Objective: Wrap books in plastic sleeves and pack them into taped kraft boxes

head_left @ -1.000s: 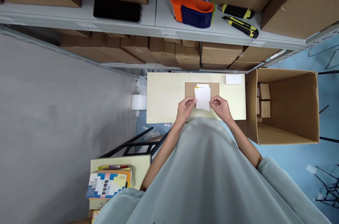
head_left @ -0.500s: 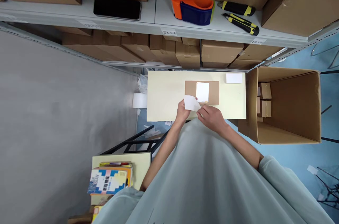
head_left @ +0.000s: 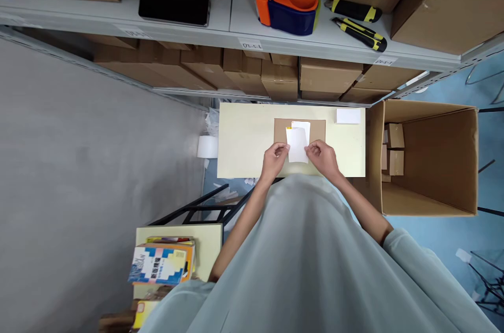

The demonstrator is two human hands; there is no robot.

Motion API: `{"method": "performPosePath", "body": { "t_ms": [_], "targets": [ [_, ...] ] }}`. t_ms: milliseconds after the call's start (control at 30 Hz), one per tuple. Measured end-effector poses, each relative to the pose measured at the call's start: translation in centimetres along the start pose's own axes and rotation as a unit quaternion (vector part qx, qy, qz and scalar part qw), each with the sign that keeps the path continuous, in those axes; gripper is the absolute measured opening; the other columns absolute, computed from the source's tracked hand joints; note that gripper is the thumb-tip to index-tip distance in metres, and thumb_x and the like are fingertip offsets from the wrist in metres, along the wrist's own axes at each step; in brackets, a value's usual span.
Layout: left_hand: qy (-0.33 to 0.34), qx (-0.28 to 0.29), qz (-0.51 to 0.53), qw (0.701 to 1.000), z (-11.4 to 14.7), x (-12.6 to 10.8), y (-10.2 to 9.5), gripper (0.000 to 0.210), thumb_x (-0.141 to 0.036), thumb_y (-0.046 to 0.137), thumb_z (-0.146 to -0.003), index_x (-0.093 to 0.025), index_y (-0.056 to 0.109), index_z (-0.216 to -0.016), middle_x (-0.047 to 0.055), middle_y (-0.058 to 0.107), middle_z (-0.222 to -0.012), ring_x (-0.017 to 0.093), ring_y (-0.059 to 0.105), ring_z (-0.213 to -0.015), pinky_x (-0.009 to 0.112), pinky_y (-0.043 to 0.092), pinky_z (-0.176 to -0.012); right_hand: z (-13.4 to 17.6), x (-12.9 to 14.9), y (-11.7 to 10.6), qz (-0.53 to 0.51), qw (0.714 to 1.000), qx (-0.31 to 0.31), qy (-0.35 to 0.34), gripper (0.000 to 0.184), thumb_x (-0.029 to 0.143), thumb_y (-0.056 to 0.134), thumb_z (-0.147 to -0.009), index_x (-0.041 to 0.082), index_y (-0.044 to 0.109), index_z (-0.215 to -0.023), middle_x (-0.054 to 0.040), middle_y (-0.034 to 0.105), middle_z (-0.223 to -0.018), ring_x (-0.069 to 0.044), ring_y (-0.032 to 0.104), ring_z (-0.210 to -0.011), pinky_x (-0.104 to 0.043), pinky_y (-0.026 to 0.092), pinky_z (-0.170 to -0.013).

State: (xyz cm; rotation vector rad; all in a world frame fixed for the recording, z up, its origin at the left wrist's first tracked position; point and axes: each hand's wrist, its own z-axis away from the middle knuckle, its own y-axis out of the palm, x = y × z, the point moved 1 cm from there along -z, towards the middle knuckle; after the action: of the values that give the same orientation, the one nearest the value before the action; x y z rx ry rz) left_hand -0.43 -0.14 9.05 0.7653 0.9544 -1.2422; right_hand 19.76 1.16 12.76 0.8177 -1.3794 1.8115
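Note:
A white paper label (head_left: 297,146) is stretched between my two hands, its face toward me. My left hand (head_left: 275,158) pinches the label's left edge, while my right hand (head_left: 323,157) pinches its right edge. Beneath it lies a flat brown cardboard box (head_left: 280,129) on the cream table (head_left: 244,138). Another white label (head_left: 302,124) is on the box's top, partly covered by the held one. A small yellow mark shows at the held label's upper left. Whether the held label touches the box, I cannot tell.
White papers (head_left: 348,116) lie at the table's back right. A large open carton (head_left: 437,165) with small boxes stands to the right. Overhead, a grey shelf (head_left: 220,25) carries a phone (head_left: 174,7), a tape dispenser (head_left: 289,10) and two utility knives (head_left: 360,33). Books (head_left: 159,264) sit lower left.
The label was bent and tilted between my close-set hands. Now it hangs flatter over the box, my hands have spread to opposite edges, and it covers part of the other label.

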Motion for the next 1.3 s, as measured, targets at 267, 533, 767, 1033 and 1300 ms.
{"method": "performPosePath", "body": {
  "t_ms": [267, 533, 767, 1033, 1300],
  "targets": [
    [0.012, -0.010, -0.235, 0.972, -5.3, 1.0, 1.4, 0.013, -0.030, 0.075, -0.088, -0.020, 0.076, -0.079, 0.006, 0.078, -0.090, 0.021, 0.068, -0.080, 0.032, 0.053, -0.084, -5.5, -3.9, 2.0, 0.030, 0.989, 0.009, 0.141, 0.015, 0.032, 0.066, -0.091, 0.024, 0.065, -0.078, -0.0004, 0.076, -0.082, -0.019, 0.070, -0.078, -0.028, 0.051, -0.074],
    [-0.003, 0.005, -0.360, 0.933, -7.4, 2.5, 2.2, 0.020, -0.030, 0.065, -0.094, -0.019, 0.077, -0.083, 0.009, 0.081, -0.099, 0.023, 0.074, -0.094, 0.033, 0.055, -0.094, -7.0, -4.5, 3.3, 0.100, 0.977, 0.032, 0.187, 0.013, 0.027, 0.062, -0.096, 0.022, 0.071, -0.088, -0.0031, 0.081, -0.095, -0.019, 0.074, -0.091, -0.026, 0.051, -0.078],
    [0.006, 0.028, -0.395, 0.918, -7.8, 2.8, 2.3, 0.020, -0.029, 0.065, -0.094, -0.019, 0.079, -0.083, 0.008, 0.081, -0.094, 0.024, 0.073, -0.100, 0.034, 0.052, -0.102, -7.5, -4.5, 3.5, 0.147, 0.969, 0.047, 0.193, 0.011, 0.022, 0.062, -0.094, 0.022, 0.071, -0.089, -0.0025, 0.081, -0.095, -0.019, 0.073, -0.090, -0.025, 0.050, -0.078],
    [-0.025, 0.038, -0.432, 0.901, -8.3, 2.1, 2.7, 0.025, -0.028, 0.063, -0.096, -0.019, 0.083, -0.086, 0.010, 0.084, -0.098, 0.026, 0.077, -0.101, 0.032, 0.054, -0.096, -7.9, -4.0, 3.6, 0.181, 0.961, 0.061, 0.200, 0.011, 0.021, 0.062, -0.095, 0.022, 0.071, -0.089, -0.0047, 0.081, -0.097, -0.022, 0.074, -0.093, -0.027, 0.051, -0.081],
    [-0.055, 0.047, -0.448, 0.891, -8.3, 1.3, 3.1, 0.026, -0.027, 0.062, -0.096, -0.020, 0.087, -0.094, 0.012, 0.085, -0.102, 0.029, 0.078, -0.106, 0.032, 0.055, -0.094, -8.2, -4.0, 3.7, 0.203, 0.955, 0.076, 0.204, 0.013, 0.021, 0.061, -0.095, 0.021, 0.073, -0.091, -0.0075, 0.081, -0.099, -0.025, 0.075, -0.096, -0.029, 0.054, -0.084]
  ]
}}
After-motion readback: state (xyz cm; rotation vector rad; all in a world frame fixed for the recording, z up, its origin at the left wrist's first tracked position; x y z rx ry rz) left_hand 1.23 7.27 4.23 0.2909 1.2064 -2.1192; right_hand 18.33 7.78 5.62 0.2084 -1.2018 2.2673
